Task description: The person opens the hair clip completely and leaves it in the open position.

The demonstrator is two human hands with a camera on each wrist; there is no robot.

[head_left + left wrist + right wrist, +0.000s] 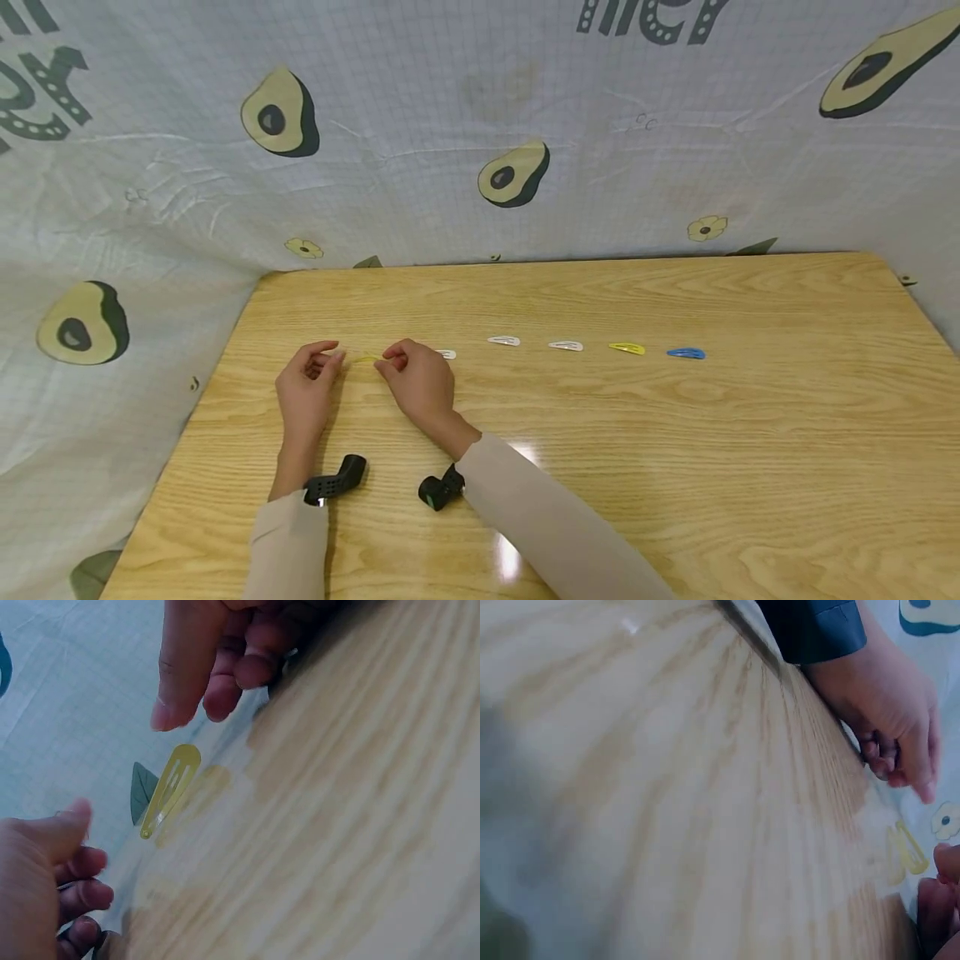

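One white clip (447, 354) is partly covered by the right hand (422, 383); farther right, a second white clip (504, 341), third white clip (566, 346), yellow row clip (627, 348) and blue clip (686, 353) are spaced out in a line. The lone yellow clip (171, 791) is seen between right hand and left hand (306, 387), just beside the fingertips, apart from both in the left wrist view; contact with table (750, 467) can't be told. Both grips are kept loose, thumbs parted from bent fingers, clip unheld. Black wrist cameras (337, 479) are worn. Wood-grain table is marked by glare near the right sleeve (555, 517), backed by avocado-printed white cloth (405, 100).
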